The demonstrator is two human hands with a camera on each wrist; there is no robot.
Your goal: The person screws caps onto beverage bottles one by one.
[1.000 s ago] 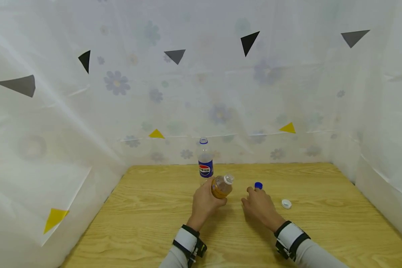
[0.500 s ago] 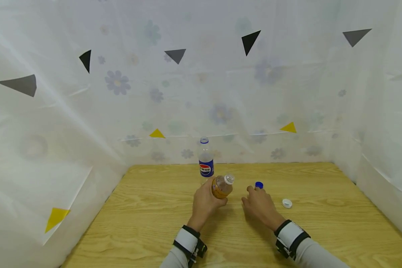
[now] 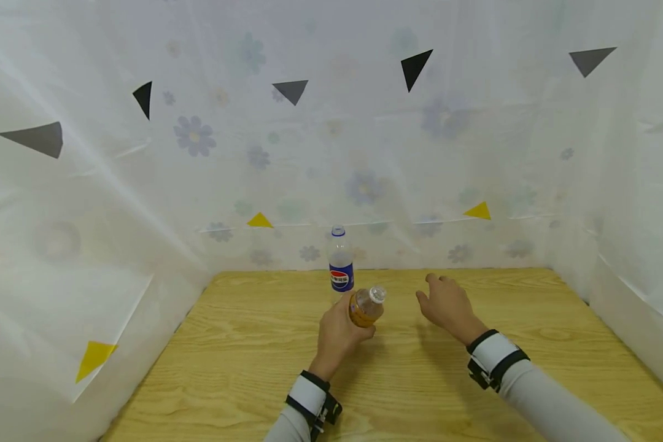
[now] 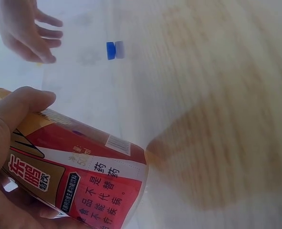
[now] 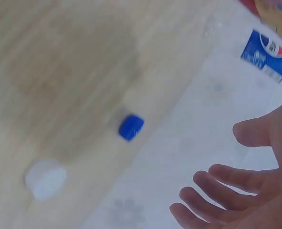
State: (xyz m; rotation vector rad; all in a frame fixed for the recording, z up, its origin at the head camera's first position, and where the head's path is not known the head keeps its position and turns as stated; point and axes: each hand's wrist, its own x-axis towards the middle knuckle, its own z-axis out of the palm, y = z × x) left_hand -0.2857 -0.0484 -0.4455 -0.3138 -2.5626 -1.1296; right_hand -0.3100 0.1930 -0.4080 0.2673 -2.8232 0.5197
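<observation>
Since half a second ago, the right hand has lifted off the light wooden table and moved toward the far edge; it then rested beside the small blue plastic cap, and in the head view it now covers both that cap and the small white plastic cap. Left hand, held bottle and standing bottle are where they were.

The right hand hovers above the table with the forearm stretched forward from the near right, palm down, fingers spread and only loosely bent. Its grip is released and holds nothing. In the right wrist view the blue cap lies on the wood below the fingers, apart from them, and the white cap lies a little further off, on the same side.

The left hand sits near the middle of the table, wrist low, with its grip grasping the clear plastic bottle with the red and brown label. The fingers wrap the labelled body and the thumb presses along its upper side. The bottle is tilted, its open, capless neck pointing up and to the right, toward the right hand.

Just behind it, nearer the far edge, stands an upright clear plastic bottle with a blue label and blue cap. White flowered sheeting with black, grey and yellow triangles encloses the table on three sides.
</observation>
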